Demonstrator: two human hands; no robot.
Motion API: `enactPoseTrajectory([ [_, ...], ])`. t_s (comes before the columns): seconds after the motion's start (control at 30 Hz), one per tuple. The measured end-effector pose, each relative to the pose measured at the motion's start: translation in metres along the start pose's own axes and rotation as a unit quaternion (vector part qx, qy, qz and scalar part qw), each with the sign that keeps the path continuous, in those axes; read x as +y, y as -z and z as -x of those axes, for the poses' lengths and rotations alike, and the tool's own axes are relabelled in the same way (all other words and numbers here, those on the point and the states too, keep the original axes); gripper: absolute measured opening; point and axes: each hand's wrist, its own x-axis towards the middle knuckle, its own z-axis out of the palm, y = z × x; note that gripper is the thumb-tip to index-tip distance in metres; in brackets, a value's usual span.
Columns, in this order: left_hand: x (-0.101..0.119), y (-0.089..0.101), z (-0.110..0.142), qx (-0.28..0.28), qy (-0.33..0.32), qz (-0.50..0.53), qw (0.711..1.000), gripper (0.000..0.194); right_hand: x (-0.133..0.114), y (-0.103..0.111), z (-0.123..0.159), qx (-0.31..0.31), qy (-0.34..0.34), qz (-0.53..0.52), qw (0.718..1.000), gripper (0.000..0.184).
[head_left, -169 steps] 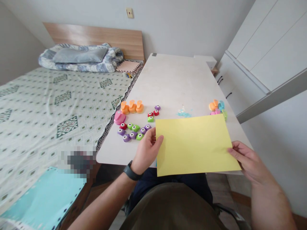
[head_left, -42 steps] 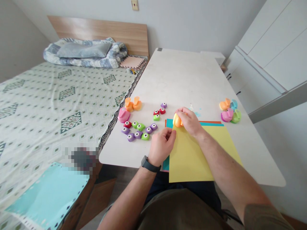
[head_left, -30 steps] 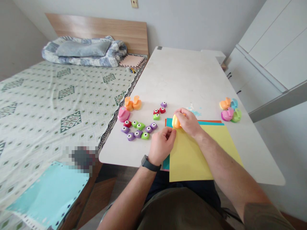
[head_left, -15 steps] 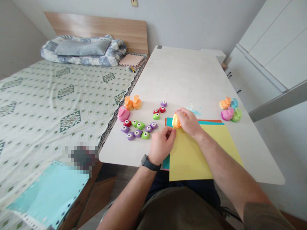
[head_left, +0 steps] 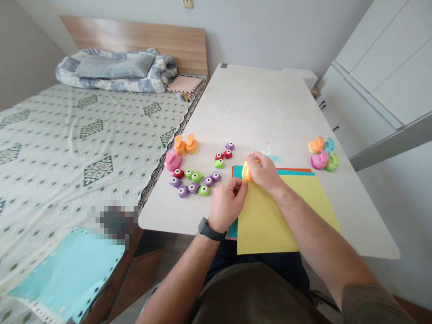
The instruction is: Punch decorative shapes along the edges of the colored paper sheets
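Observation:
My right hand [head_left: 265, 171] is wrapped round an orange craft punch [head_left: 247, 171], which sits at the far left corner of a yellow paper sheet [head_left: 270, 220]. With thumb and fingers pinched together, my left hand [head_left: 228, 202] grips the left edge of that sheet just below the punch. Whether the paper's corner is inside the punch's slot is hidden. Under the yellow sheet lie a teal sheet [head_left: 238, 172] and an orange one, showing along the far edge. Blue and white paper bits [head_left: 273, 155] are scattered beyond my right hand.
Several small punches [head_left: 194, 187] in purple, green and red stand left of my hands. Larger orange and pink punches [head_left: 173, 159] sit at the table's left edge, others [head_left: 320, 159] at the right. A punched light-blue sheet [head_left: 74, 270] lies on the bed [head_left: 60, 180].
Both hands, the orange punch and the yellow sheet stay in nearly the same place. The view has shifted very slightly.

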Motion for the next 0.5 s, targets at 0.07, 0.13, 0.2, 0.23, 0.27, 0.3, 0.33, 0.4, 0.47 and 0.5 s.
enactPoseTrajectory([
  [0.07,-0.0001,0.0002,0.0001,-0.002,-0.001,0.0,1.0,0.027,-0.0006,-0.0003,-0.0005,-0.002,-0.002,0.004,1.0,0.032],
  [0.13,0.0002,0.0006,0.0003,-0.004,-0.001,-0.003,1.0,0.027,-0.0012,-0.0004,-0.0012,-0.003,-0.003,0.008,1.0,0.029],
  [0.2,0.0004,0.001,0.0004,-0.005,-0.001,-0.003,1.0,0.028,-0.0014,-0.0006,-0.0021,-0.003,-0.002,0.01,1.0,0.028],
  [0.23,0.0005,0.0011,0.0004,-0.007,-0.001,-0.002,1.0,0.028,-0.0015,-0.0008,-0.0025,-0.003,0.001,0.012,1.0,0.028],
  [0.27,0.0005,0.0011,0.0004,-0.007,0.0,-0.002,1.0,0.028,-0.0015,-0.0011,-0.0029,-0.002,0.004,0.015,1.0,0.028],
  [0.3,0.0004,0.0011,0.0004,-0.008,0.0,-0.002,1.0,0.028,-0.0014,-0.0015,-0.0033,-0.002,0.008,0.017,1.0,0.028],
  [0.33,0.0003,0.001,0.0004,-0.008,0.0,-0.002,1.0,0.028,-0.0014,-0.002,-0.0035,-0.002,0.011,0.019,1.0,0.028],
  [0.4,0.0,0.0007,0.0004,-0.008,0.001,-0.003,1.0,0.028,-0.0015,-0.0028,-0.0039,-0.004,0.016,0.02,1.0,0.027],
  [0.47,0.0,0.0006,0.0005,-0.009,0.003,-0.003,1.0,0.027,-0.0017,-0.0034,-0.004,-0.005,0.019,0.022,1.0,0.026],
  [0.5,0.0001,0.0006,0.0006,-0.011,0.004,-0.003,1.0,0.027,-0.002,-0.0036,-0.004,-0.004,0.019,0.023,1.0,0.026],
])
